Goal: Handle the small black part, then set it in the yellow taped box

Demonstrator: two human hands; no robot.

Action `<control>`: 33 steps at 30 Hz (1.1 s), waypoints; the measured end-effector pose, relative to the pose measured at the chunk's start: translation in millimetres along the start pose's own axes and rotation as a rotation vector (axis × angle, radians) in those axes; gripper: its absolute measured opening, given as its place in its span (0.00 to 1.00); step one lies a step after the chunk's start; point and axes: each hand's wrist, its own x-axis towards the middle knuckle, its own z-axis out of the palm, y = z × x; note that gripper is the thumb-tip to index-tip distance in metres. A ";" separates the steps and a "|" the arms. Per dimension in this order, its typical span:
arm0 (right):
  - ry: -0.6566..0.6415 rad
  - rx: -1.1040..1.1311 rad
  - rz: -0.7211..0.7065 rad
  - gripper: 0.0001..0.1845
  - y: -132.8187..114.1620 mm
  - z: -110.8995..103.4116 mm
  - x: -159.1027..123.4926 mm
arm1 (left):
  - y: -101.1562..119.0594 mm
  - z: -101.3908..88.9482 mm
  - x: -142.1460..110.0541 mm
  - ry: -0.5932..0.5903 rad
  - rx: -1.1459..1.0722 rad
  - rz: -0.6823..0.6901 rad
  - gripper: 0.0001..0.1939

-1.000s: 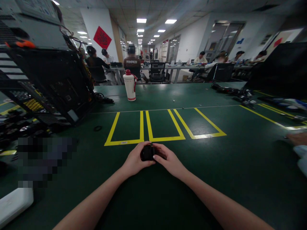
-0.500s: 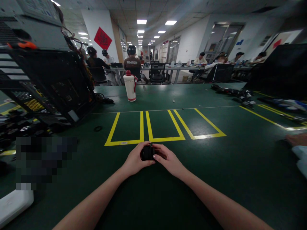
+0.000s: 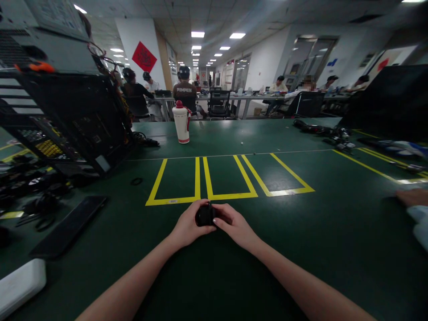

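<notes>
Between my two hands is a small black rounded object with a raised rim or disc on its right side; its exact kind is not clear. My left hand wraps around its left side, thumb below and fingers above. My right hand pinches its right edge, with the thumb in front and the fingers behind. The far side of the object is hidden by my fingers. Just beyond my hands, yellow tape outlines mark the green table.
Left are an open computer case, a black slab, a white block and a black ring. A white cup stands behind the tape. Cables lie at right, near another person's hand.
Both hands stay around the black object with almost the same grip. The whole view has shifted slightly, scene lower in frame.
</notes>
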 end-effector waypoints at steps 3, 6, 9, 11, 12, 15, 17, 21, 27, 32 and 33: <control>0.007 0.029 -0.033 0.14 -1.7 1.1 -1.9 | 2.6 -1.0 -0.2 -0.008 -0.006 -0.003 0.29; 0.019 0.061 -0.021 0.11 -3.2 2.7 -2.5 | 4.3 -1.0 -0.4 0.000 0.000 0.002 0.29; 0.025 0.055 0.021 0.16 -5.5 2.4 -2.0 | 4.1 -0.8 -0.6 0.001 0.005 0.004 0.29; 0.025 0.031 0.041 0.19 -6.9 1.4 -1.9 | 3.3 -0.6 -0.7 -0.005 0.002 0.003 0.30; 0.016 0.018 0.042 0.20 -7.4 0.9 -2.1 | 3.0 -0.6 -0.7 -0.006 0.003 -0.001 0.30; -0.006 0.000 -0.006 0.18 -7.0 0.4 -3.0 | 2.8 -0.5 -0.5 0.000 0.008 -0.004 0.29; 0.001 0.016 -0.033 0.15 -5.2 1.0 -3.1 | 3.1 -0.5 -0.4 0.000 -0.001 0.001 0.29; 0.013 0.062 -0.035 0.11 -1.5 2.1 -1.3 | 3.2 -0.2 -0.4 0.001 -0.002 0.008 0.30; -0.005 0.022 0.017 0.20 -1.3 1.1 -0.2 | 2.8 -0.4 -0.8 -0.001 -0.004 0.013 0.30; 0.019 0.055 0.003 0.14 -5.1 1.5 -2.5 | 4.1 -0.5 -0.6 0.002 -0.003 0.007 0.29; 0.024 0.071 0.000 0.13 -5.8 1.6 -2.6 | 4.0 -0.4 -0.3 0.003 -0.005 0.009 0.29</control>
